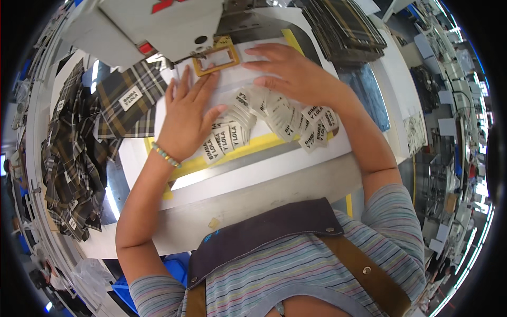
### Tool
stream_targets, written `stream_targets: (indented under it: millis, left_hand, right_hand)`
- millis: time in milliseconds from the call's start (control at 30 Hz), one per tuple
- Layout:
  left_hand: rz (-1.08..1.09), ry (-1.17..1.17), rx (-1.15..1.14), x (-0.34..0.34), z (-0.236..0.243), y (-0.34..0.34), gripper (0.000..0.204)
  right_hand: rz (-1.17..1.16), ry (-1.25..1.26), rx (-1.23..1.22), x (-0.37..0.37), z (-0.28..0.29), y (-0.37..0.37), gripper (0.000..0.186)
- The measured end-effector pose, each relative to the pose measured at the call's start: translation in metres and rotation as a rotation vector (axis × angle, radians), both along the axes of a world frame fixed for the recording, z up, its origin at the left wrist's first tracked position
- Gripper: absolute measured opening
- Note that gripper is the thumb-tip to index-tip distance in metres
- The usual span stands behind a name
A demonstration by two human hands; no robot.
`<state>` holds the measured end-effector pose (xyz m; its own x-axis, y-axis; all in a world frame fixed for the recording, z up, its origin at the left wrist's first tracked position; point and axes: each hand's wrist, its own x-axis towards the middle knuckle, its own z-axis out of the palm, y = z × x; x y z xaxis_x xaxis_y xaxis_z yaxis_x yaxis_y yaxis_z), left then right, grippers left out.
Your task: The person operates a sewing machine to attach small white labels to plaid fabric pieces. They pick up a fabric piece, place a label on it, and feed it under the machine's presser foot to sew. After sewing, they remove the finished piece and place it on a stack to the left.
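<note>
My left hand (191, 113) lies palm down with its fingers stretched out, the tips at the near left edge of a yellow rectangular clamp frame (200, 69) under the sewing machine head (158, 26). To the right of that frame, my right hand (293, 71) is held over the white work plate (232, 83), fingers apart. No item shows in either hand. Many small white labels (280, 113) with black print are fanned out between and below the hands. A plaid fabric piece (113, 108) bearing one sewn label lies left of my left hand.
More labelled plaid pieces (74, 179) hang in a heap at the left table edge. A stack of plaid fabric (346, 31) stands at the back right. Yellow tape (253, 149) borders the plate's near side. A blue bin (177, 269) sits below the table.
</note>
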<state>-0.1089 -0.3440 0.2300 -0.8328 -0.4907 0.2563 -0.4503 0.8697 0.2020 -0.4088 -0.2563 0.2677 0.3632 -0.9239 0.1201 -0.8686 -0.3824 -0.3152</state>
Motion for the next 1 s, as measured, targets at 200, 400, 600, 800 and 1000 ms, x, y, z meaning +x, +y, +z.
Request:
stream_targets:
  millis: [200, 400, 600, 800, 1000]
  left_hand:
    - [-0.106, -0.057, -0.041, 0.025, 0.023, 0.035, 0.089]
    - [-0.198, 0.001, 0.09, 0.001, 0.01, 0.06, 0.122]
    - [-0.251, 0.094, 0.111, -0.036, -0.001, 0.061, 0.126]
    - [-0.323, 0.314, 0.328, -0.045, 0.0, 0.051, 0.124]
    - [-0.326, 0.265, 0.281, -0.044, 0.003, 0.049, 0.106]
  right_hand:
    - [-0.13, -0.063, -0.17, -0.05, 0.028, 0.084, 0.092]
    - [-0.15, -0.002, -0.035, -0.031, -0.009, 0.119, 0.114]
    - [-0.053, -0.103, -0.067, 0.003, -0.022, 0.084, 0.107]
    - [0.06, -0.227, -0.033, 0.028, -0.033, 0.067, 0.097]
    - [0.07, -0.408, -0.085, -0.005, 0.0, 0.054, 0.048]
